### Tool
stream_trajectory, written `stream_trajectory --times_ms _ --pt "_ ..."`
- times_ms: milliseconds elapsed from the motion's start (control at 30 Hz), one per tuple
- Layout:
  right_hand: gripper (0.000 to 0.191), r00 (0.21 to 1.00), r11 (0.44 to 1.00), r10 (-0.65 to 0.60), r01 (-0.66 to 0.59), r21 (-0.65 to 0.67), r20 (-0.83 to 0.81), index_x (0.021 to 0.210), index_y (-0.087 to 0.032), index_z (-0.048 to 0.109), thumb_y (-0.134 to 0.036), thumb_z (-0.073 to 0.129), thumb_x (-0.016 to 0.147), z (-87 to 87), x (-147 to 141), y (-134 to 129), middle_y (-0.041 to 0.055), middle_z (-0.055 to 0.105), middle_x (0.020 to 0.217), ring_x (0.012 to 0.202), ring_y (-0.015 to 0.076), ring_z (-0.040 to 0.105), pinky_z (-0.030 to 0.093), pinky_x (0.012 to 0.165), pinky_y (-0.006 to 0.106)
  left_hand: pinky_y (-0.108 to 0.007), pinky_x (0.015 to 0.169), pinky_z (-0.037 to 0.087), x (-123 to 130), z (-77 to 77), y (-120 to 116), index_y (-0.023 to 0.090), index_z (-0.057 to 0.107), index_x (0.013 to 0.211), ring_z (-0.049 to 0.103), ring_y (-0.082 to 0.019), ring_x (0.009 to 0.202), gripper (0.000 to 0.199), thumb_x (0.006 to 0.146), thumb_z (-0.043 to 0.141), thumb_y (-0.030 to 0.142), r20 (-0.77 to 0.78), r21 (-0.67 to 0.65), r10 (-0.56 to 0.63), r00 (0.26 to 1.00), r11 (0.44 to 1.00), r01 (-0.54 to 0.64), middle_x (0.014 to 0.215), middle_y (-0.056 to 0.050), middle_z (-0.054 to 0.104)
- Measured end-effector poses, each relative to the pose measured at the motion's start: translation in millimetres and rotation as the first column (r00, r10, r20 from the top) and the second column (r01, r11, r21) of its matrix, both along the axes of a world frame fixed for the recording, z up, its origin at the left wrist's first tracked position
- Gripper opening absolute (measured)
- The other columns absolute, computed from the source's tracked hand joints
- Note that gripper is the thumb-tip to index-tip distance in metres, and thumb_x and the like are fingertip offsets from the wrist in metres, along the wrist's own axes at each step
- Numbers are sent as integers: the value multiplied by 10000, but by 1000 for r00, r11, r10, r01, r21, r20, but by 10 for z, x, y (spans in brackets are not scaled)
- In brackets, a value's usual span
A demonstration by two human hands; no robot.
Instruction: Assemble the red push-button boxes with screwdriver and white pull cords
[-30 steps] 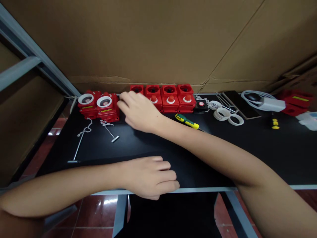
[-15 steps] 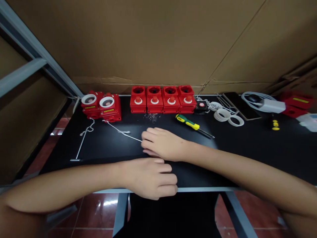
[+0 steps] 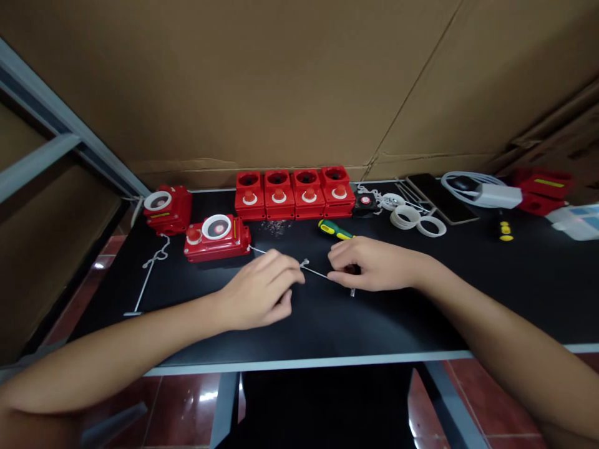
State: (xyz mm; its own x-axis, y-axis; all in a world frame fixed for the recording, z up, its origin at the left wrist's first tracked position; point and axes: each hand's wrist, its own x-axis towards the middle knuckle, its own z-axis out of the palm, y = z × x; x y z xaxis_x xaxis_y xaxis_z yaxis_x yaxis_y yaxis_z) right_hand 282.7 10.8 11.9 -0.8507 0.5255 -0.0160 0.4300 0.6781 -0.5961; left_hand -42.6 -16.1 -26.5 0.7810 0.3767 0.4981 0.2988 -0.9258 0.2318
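A red box with a white ring (image 3: 218, 238) lies turned sideways on the black table, with a white cord running right from it. My left hand (image 3: 266, 290) is over that cord, fingers curled; what they hold, if anything, is hidden. My right hand (image 3: 369, 265) is closed on a thin metal rod (image 3: 316, 272) tied to the cord, and the rod's crosspiece shows below the fingers. Behind my right hand lies a green and yellow screwdriver (image 3: 334, 229), partly covered. Another red box (image 3: 167, 209) stands at the left, its cord and T-shaped rod (image 3: 144, 287) lying in front.
Several red boxes (image 3: 294, 194) stand in a row along the cardboard wall (image 3: 262, 81). To their right are white rings (image 3: 430, 226), metal rods, a phone (image 3: 442, 198), a white charger with cable (image 3: 500, 196) and a clear plastic box (image 3: 578, 221). A metal frame (image 3: 75, 140) rises at left.
The nearer red box has turned sideways and its cord is stretched right. My right hand has moved right with the rod, and my left hand has gone up and left onto the cord.
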Motion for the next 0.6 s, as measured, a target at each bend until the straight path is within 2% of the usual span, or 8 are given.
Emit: stream_trajectory --times_ms 33,100,200,300,367,433,600 --pt "455 998 998 -66 66 10 -1 772 -233 562 -320 661 1208 -18 -9 -21 -28 612 763 708 147 566 436 750 303 -468 1041 684 -4 -3 31 156 710 1413 752 -321 1202 328 1100 627 101 -21 -14 72 997 997 -73 1343 -169 809" --pt "376 978 975 -210 209 78 9 844 -227 605 -366 724 1172 -74 -61 -88 -25 626 823 706 146 551 397 714 301 -548 1148 682 -13 -18 79 107 670 1547 719 -379 1359 421 1129 654 153 -74 -53 143 987 988 -147 1482 -231 763" --pt "205 947 934 -319 309 177 28 1064 -207 736 -374 848 1101 -153 -168 -206 -7 687 936 747 158 591 383 697 292 -557 1147 678 -31 -32 110 84 660 1581 705 -377 1338 401 1195 630 191 -133 -105 127 983 984 -141 1416 -219 770" --pt "131 955 933 -294 281 226 29 1184 -203 785 -302 829 1110 -185 -227 -290 9 723 984 757 162 624 404 702 290 -483 1032 666 -48 -14 109 136 711 1518 706 -329 1181 300 1256 587 216 -168 -103 90 982 989 -109 1255 -148 778" --pt "51 968 937 -250 241 251 3 1141 -201 788 -224 743 1134 -194 -229 -324 11 729 969 742 155 623 416 707 288 -458 1013 647 -55 6 106 161 725 1493 697 -310 1137 266 1273 600 242 -183 -124 77 980 987 -100 1209 -122 773" --pt "106 980 940 -196 199 278 -41 1085 -198 784 -164 691 1123 -213 -216 -349 4 724 939 718 143 607 417 700 282 -446 999 636 -60 22 107 159 725 1485 689 -301 1111 259 1281 616 275 -186 -147 64 981 985 -92 1195 -116 768" --pt "108 981 909 -151 188 372 -125 1001 -205 759 -134 701 1059 -293 -203 -384 -31 662 823 651 133 528 372 656 283 -422 999 621 -69 48 124 191 752 1467 692 -279 1100 254 1290 619 316 -187 -210 29 982 975 -68 1195 -106 752"
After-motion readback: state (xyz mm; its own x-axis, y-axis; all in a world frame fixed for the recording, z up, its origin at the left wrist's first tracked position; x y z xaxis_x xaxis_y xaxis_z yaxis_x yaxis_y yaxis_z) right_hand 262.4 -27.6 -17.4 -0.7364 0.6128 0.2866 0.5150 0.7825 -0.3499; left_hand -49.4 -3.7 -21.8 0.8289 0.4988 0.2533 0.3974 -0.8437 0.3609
